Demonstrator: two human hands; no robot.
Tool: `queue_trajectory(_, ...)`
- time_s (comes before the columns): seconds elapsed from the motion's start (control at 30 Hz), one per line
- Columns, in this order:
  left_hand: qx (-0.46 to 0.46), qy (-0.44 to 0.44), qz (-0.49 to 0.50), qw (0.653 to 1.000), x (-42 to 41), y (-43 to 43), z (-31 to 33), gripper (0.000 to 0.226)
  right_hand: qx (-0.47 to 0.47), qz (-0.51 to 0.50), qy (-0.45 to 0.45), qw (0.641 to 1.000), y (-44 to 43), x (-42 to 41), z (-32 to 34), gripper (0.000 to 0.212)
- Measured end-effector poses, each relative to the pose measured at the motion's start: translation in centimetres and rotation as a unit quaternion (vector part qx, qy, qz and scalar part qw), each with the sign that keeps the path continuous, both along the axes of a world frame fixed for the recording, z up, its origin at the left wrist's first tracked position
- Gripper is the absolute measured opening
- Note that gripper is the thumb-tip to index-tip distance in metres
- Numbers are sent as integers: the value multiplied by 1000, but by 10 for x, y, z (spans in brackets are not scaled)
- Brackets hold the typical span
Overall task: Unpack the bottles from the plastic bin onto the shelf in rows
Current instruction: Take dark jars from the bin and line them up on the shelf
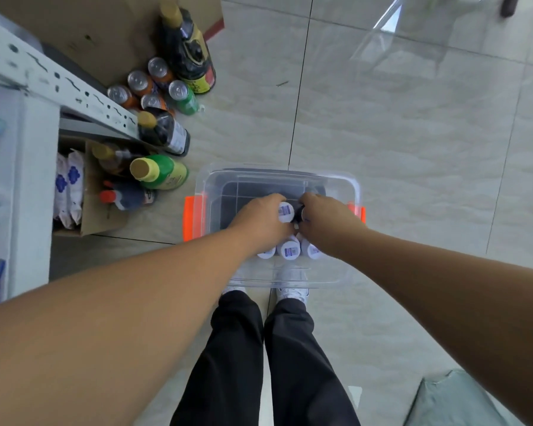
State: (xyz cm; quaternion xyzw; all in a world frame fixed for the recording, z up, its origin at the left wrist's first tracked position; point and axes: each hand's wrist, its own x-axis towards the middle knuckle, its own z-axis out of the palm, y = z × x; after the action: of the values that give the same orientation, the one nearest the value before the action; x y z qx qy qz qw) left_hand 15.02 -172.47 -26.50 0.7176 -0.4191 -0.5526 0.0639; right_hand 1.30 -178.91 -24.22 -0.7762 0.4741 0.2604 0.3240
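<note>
Arms stretched down, left hand (259,222), right hand (325,224), fingers curled

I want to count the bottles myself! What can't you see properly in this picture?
Head view:
1. How many white-capped bottles sit in the clear plastic bin with orange latches: left hand and right hand cover some.
2. Whether the right hand holds anything: its fingers hide it.
3. Cap labels: too small to read.
4. White metal shelf: cut off at left edge.

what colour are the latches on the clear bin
Orange: the latches sit on both short ends of the plastic bin. Head view shows them best.
</note>
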Motion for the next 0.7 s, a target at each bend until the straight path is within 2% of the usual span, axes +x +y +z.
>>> queue_trajectory(0.07, -12, 6, -3, 1000, 10, -2, 23, 15, -4, -54, -30, 998, 2, -1, 17, 37)
queue_trajectory(0.2, -39, 9, -13, 999, 24, -13, 81, 13, -13, -164, -105, 981, 1, 5, 63, 56)
queue_trajectory(0.27, -58, 2, -4, 998, 34, -19, 113, 14, -10, -185, -133, 974, -6, 12, 93, 56)
queue_trajectory(0.47, -110, -41, -7, 993, 69, -33, 233, 28, -16, -96, -169, 981, -43, 30, 214, 32)
queue_trajectory(0.7, -147, -99, -30, 984, 117, -60, 448, 42, -79, 51, -204, 974, -95, 70, 413, 24)
